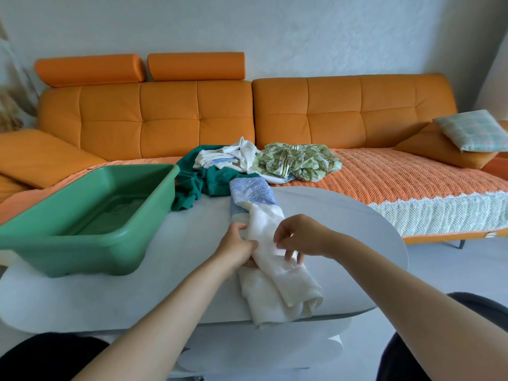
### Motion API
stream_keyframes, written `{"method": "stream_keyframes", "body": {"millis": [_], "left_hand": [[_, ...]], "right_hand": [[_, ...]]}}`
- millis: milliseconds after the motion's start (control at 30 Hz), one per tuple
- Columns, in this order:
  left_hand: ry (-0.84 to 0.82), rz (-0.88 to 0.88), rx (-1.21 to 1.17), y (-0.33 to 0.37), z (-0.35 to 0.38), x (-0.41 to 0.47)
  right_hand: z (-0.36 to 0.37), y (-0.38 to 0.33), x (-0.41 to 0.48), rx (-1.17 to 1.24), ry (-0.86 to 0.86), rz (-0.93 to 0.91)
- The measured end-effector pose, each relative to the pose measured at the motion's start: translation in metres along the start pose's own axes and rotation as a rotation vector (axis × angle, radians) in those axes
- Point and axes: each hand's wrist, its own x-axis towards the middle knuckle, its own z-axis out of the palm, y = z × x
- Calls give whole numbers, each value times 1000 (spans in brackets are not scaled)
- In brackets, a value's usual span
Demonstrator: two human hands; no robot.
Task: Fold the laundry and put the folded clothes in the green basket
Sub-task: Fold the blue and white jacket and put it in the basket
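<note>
Behind the green basket runs the orange sofa, and the basket itself sits on the white worktop in front of you. No clothing shows inside it, so by the look of things nothing folded has gone in yet. Just beyond the basket's far right corner, where worktop meets sofa, a heap waits unfolded: a dark green garment touching the basket's end, a white piece on top of it, and a leaf-print piece further right of the basket. To the right of the basket, near you, lies the white-and-blue garment, bunched lengthwise, its near end hanging over the worktop's edge. Your left hand is clamped on its left side, fingers curled round the cloth; your right hand pinches its right side with the fingertips. I judge you are at the first item, folding barely begun, with at least three more pieces and every placement left.
</note>
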Motion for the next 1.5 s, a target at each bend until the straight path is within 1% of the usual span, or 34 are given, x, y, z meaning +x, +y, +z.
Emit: {"method": "stream_keyframes", "body": {"millis": [33,67,100,167,200,233,267,300,333,367,400,433,500,533,567,667,733,800,833,867,900,1000,1033,1067,1133,1200,1267,1333,1367,1433,1500], "left_hand": [[56,20,59,-2,-2,0],[97,47,186,-3,-6,1],[110,53,373,-4,-11,0],[116,32,752,-5,-17,-5],[152,41,873,-5,-18,-8],[212,111,930,-3,-18,-11],[277,250,927,-1,-16,-15],[302,424,879,1,-13,-17],[250,563,815,3,-9,-18],[145,633,759,4,-5,-19],[24,630,744,2,-2,-21],[-94,570,782,-1,1,-23],[-295,372,931,-10,-2,-24],[-373,302,1007,-16,-5,-24],[-433,274,1081,-21,-8,-25],[-530,284,1212,-26,-18,-34],[-600,276,1276,-22,-21,-37],[-650,195,1225,-10,-25,-36],[-646,142,1122,-4,-27,-34],[-597,120,1002,3,-28,-29],[-502,157,913,9,-26,-23],[-85,447,905,18,-12,-1],[8,537,912,18,-6,8],[55,606,921,18,-1,17],[37,663,983,17,3,38],[-18,624,1152,10,1,57],[-81,447,1265,-3,-10,72],[-142,270,1268,-19,-23,78],[-164,221,1243,-25,-29,77],[-181,190,1226,-29,-38,74],[-140,203,1251,-25,-39,76]], "right_hand": [[-1,4,2,-97,90,-52],[-2,8,2,-197,130,-99],[-1,13,2,-281,124,-138],[5,20,0,-412,39,-173],[10,23,0,-464,10,-185],[15,25,0,-512,-1,-192],[19,26,0,-551,0,-200],[23,26,1,-584,2,-207],[25,26,2,-605,-1,-214],[26,26,3,-615,-9,-214],[26,26,3,-618,-22,-210],[25,27,3,-619,-38,-201],[24,28,2,-637,-79,-170],[24,30,2,-659,-96,-151],[25,32,2,-682,-112,-132],[27,36,4,-697,-149,-69],[25,34,5,-707,-136,-51],[21,31,8,-687,-65,-87],[20,29,10,-655,-21,-114],[20,27,13,-623,24,-141],[20,25,16,-597,70,-166],[22,20,26,-575,178,-174],[23,19,30,-578,203,-166],[24,19,34,-584,223,-165],[25,19,42,-608,233,-177],[26,19,50,-650,144,-172],[24,19,57,-655,-33,-104],[21,21,63,-653,-161,-36],[20,22,67,-680,-198,-10],[17,17,72,-752,-227,30],[15,9,80,-733,-166,12]]}}
